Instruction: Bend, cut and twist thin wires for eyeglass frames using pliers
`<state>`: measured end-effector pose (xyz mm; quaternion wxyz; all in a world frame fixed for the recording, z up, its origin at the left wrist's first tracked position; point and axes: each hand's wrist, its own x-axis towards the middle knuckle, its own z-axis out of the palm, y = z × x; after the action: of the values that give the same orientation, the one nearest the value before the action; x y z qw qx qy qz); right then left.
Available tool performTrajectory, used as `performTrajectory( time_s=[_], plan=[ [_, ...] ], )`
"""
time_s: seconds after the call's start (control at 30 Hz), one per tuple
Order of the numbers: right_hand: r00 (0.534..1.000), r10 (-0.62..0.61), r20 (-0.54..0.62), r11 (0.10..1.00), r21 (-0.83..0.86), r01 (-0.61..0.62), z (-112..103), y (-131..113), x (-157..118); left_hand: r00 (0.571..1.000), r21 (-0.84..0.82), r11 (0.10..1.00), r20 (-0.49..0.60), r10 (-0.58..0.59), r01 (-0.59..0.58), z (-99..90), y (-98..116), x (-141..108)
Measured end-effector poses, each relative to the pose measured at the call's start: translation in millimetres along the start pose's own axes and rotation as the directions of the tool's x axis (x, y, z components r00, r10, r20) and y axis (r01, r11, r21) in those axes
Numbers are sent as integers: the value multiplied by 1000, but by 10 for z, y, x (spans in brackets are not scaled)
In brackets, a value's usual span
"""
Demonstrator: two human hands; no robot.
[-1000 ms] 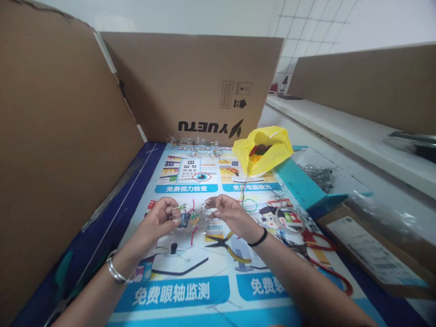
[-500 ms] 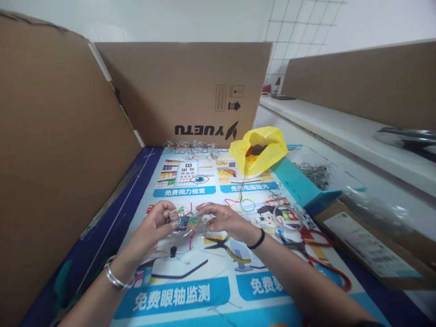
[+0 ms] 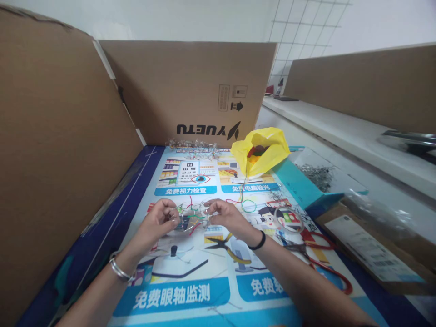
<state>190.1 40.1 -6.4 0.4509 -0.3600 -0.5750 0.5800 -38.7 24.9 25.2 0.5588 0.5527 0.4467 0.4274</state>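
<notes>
Between my two hands hangs a small silvery wire piece (image 3: 192,220) with green and red yarn wound on it. My left hand (image 3: 163,217), a silver bangle at its wrist, pinches the wire's left end with closed fingers. The right end is pinched by my right hand (image 3: 223,217), which has a black band at the wrist. Just below the right hand lie pliers with yellow handles (image 3: 226,247). Red and green yarn (image 3: 247,204) runs over the printed mat from a yellow bag (image 3: 260,152). The wire's fine shape is blurred.
Red-handled scissors (image 3: 315,252) and a clear tape roll (image 3: 289,220) lie on the right. A teal box (image 3: 306,190) holds many wire bits; a brown carton (image 3: 371,250) stands nearby. Silvery wire pieces (image 3: 194,147) line the back, before cardboard walls (image 3: 153,91).
My hands have drawn slightly apart, and the wire piece between them now shows wider and flatter. The view has shifted a little; the tools and bag lie as before.
</notes>
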Motion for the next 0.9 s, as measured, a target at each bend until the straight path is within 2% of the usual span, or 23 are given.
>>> performTrajectory(
  time_s=[0.13,0.33,0.5,0.67,0.8,0.9],
  plan=[
    [993,-112,-43,987,-124,106,-15,1,8,1000,-23,1000,-6,0,0,15,-27,-1],
    [981,-190,-30,966,-184,181,-45,90,39,997,10,998,39,63,-64,7,-73,-15],
    [985,-159,-61,986,-59,156,-30,153,47,997,24,998,41,64,-65,25,-55,-41],
    [992,-97,-84,988,108,106,7,40,0,997,-11,998,35,64,-64,26,-63,-35],
    [989,-102,-108,990,85,112,14,-19,-22,998,-75,996,47,46,-42,15,-110,-15],
    [982,-162,-97,985,35,166,1,-3,-12,998,-115,993,39,42,-38,15,-132,-5]
  ],
)
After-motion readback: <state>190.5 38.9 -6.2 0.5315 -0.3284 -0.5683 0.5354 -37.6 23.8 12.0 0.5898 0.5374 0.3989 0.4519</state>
